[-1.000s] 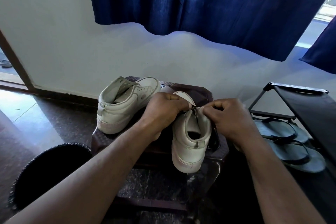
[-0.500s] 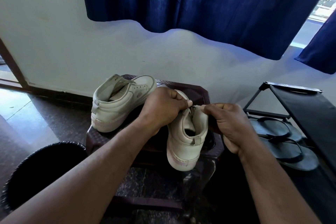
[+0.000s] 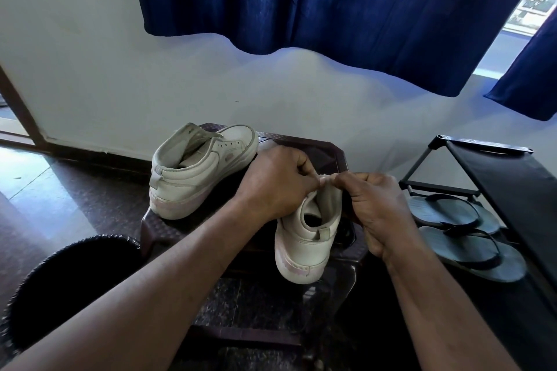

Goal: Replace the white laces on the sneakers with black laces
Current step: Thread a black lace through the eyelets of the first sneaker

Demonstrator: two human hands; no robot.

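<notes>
Two white sneakers stand on a dark brown stool (image 3: 328, 149). The left sneaker (image 3: 196, 172) lies untouched at the stool's back left, its eyelets bare. The right sneaker (image 3: 307, 238) stands with its heel toward me at the stool's front edge. My left hand (image 3: 277, 184) curls over its front and hides the eyelets and toe. My right hand (image 3: 376, 205) pinches at the top of the sneaker's tongue beside the left fingertips. A dark strand, seemingly a black lace (image 3: 348, 205), runs down past the right palm. Whether the left fingers grip a lace is hidden.
A black round bin (image 3: 72, 286) stands on the floor at the lower left. On the right, a black shoe rack (image 3: 488, 172) holds a pair of dark flip-flops (image 3: 464, 232). A white wall and a blue curtain (image 3: 331, 9) lie behind the stool.
Both hands stayed on the right sneaker, fingertips closing together at its tongue. The right hand rose slightly toward the tongue's top. The left sneaker did not move.
</notes>
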